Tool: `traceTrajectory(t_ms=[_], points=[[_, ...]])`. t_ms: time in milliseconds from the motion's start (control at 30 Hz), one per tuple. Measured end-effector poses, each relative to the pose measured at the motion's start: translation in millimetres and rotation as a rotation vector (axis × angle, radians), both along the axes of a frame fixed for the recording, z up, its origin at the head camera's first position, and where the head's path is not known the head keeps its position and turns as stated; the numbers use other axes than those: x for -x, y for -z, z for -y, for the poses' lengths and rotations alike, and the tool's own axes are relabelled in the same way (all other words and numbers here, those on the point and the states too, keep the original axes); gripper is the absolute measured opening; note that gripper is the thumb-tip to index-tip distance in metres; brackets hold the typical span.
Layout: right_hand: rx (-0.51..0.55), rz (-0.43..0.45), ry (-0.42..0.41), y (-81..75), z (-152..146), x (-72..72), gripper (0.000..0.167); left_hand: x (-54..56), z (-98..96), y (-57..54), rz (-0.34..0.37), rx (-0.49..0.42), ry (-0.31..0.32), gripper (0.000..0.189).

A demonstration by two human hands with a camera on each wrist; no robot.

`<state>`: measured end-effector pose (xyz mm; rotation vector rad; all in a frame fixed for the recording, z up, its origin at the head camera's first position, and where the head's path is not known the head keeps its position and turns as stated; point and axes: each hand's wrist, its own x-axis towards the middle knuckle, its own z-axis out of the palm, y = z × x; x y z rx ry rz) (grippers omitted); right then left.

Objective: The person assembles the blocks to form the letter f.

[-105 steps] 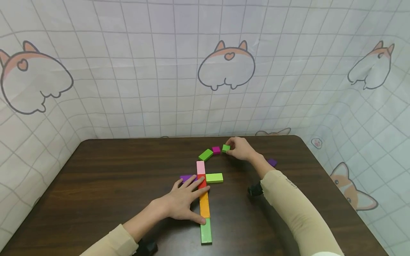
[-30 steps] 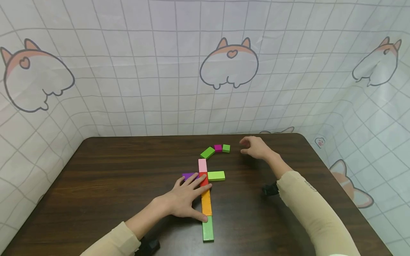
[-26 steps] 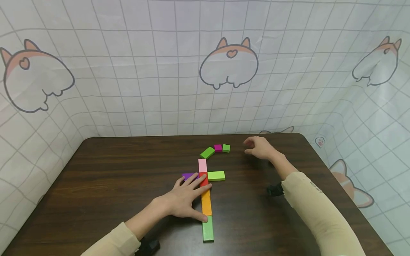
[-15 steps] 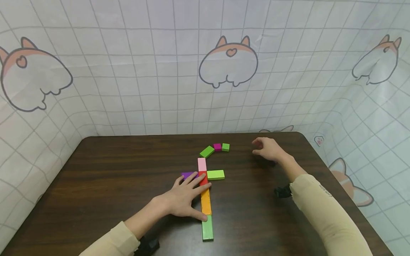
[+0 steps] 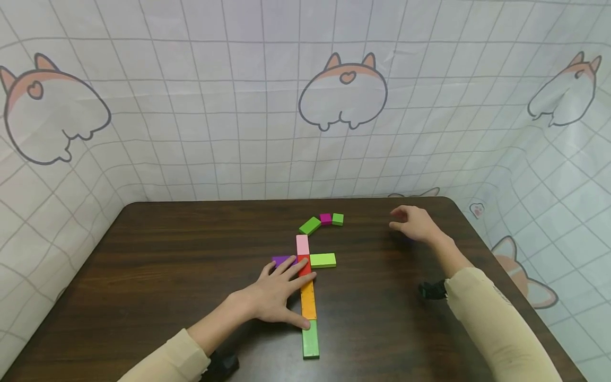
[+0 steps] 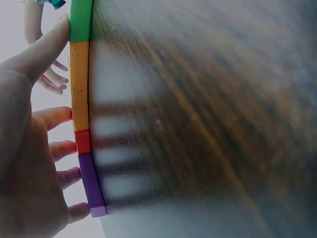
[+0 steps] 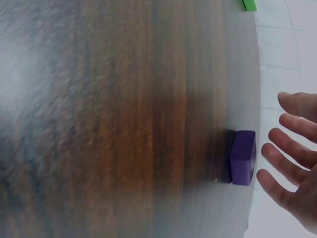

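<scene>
My left hand [image 5: 273,296] lies with spread fingers along a straight row of wooden blocks. Its thumb touches the green block [image 5: 311,344], and the other fingertips rest at the orange block [image 5: 308,305], the red block [image 6: 82,141] and the purple block [image 6: 91,183]. A pink block [image 5: 303,244] continues the row at its far end; a lime block [image 5: 323,260] sticks out to the right. Over the table's right side hovers my right hand [image 5: 416,223], fingers loosely bent and holding nothing. Close by its fingertips lies a dark purple block [image 7: 242,157], mostly hidden by the hand in the head view.
Beyond the pink block, a tilted green block [image 5: 310,226], a magenta cube [image 5: 325,219] and a small green cube [image 5: 338,219] form a curve. The dark wooden table [image 5: 191,249] ends against a white gridded cloth [image 5: 215,132] with dog drawings.
My right hand let go of the small green cube beside the magenta one, then moved right to above the dark purple block. The left hand has stayed on the row.
</scene>
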<state>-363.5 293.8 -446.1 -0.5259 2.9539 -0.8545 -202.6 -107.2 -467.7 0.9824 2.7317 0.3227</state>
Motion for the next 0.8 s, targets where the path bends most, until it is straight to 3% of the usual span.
traceTrajectory(t_ms=[267,800], points=[[-0.003,-0.014,0.065,0.9,-10.7,-8.2,0.042,-0.5,-0.7,-0.2,-0.001,0.004,0.0,0.104],[-0.051,-0.007,0.092,3.2,-22.0,-19.6,0.053,1.1,-1.6,1.2,0.01,0.004,-0.002,0.103]])
